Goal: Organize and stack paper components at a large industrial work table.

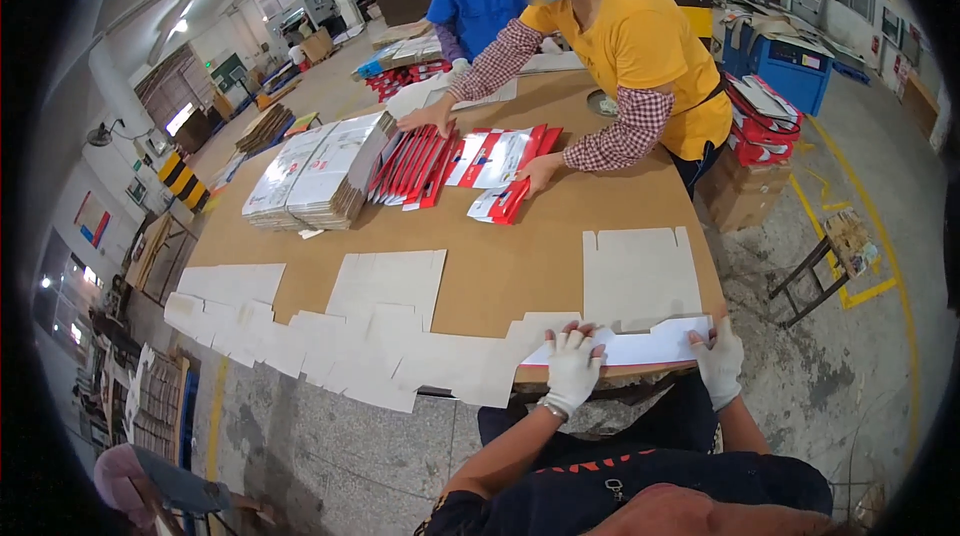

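A long white cardboard piece with a thin red edge lies along the table's near edge, in front of me. My left hand, in a white glove with bare fingertips, rests on its left part with fingers stretched out. At the right end, my right hand, gloved the same way, grips the piece at the table corner. Just beyond it lies a flat greyish cardboard sheet with slits in its far edge. More overlapping grey cardboard pieces reach leftward from my left hand.
Across the brown table, a person in yellow handles red-and-white folded packages. A tied stack of white cardboard stands left of them. Another person in blue is behind. A stool and a carton stand to the right.
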Demonstrator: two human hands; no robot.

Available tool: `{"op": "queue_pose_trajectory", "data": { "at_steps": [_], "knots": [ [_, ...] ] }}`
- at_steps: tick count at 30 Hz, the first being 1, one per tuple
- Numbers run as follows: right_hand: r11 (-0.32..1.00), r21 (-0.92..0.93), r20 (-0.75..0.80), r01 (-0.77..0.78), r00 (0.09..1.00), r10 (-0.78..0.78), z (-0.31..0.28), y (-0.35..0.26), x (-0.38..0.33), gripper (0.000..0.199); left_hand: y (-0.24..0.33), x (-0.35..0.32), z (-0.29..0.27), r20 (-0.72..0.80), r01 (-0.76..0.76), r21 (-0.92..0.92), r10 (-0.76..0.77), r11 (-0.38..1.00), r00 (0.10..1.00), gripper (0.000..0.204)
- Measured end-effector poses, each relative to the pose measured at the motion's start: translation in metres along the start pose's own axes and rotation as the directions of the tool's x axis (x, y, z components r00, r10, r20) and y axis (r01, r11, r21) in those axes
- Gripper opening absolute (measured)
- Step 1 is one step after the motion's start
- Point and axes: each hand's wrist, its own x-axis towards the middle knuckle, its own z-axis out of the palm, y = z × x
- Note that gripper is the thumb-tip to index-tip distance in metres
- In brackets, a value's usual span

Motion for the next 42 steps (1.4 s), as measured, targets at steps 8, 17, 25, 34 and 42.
{"op": "queue_pose_trajectory", "data": {
  "at_steps": [8, 17, 25, 34, 42],
  "knots": [
    [0.400, 0.810, 0.318, -0.429, 0.895, 0.314, 0.013, 0.009, -0.093, 0.031, 0.048, 0.005, -0.001, 0.338, -0.371, 0.132, 0.310, 0.919, 0.889, 0.084],
    [0.591, 0.676, 0.227, -0.440, 0.887, 0.401, 0.029, 0.018, -0.051, 0.035, 0.070, 0.006, 0.005, 0.340, -0.286, -0.068, 0.291, 0.956, 0.894, 0.085],
    [0.836, -0.038, 0.090, 0.548, 0.835, -0.543, -0.005, -0.023, 0.015, 0.061, 0.055, -0.006, -0.008, 0.444, -0.373, -0.049, 0.355, 0.926, 0.823, 0.090],
    [0.846, 0.013, 0.233, 0.533, 0.821, -0.521, -0.004, 0.018, 0.037, 0.050, -0.047, -0.056, -0.097, 0.281, -0.316, 0.169, 0.262, 0.933, 0.923, 0.038],
    [0.860, 0.256, 0.124, 0.441, 0.868, -0.481, 0.016, 0.036, 0.041, 0.055, -0.060, -0.019, -0.075, 0.076, -0.067, -0.238, 0.087, 0.969, 0.993, 0.020]
  ]
}}
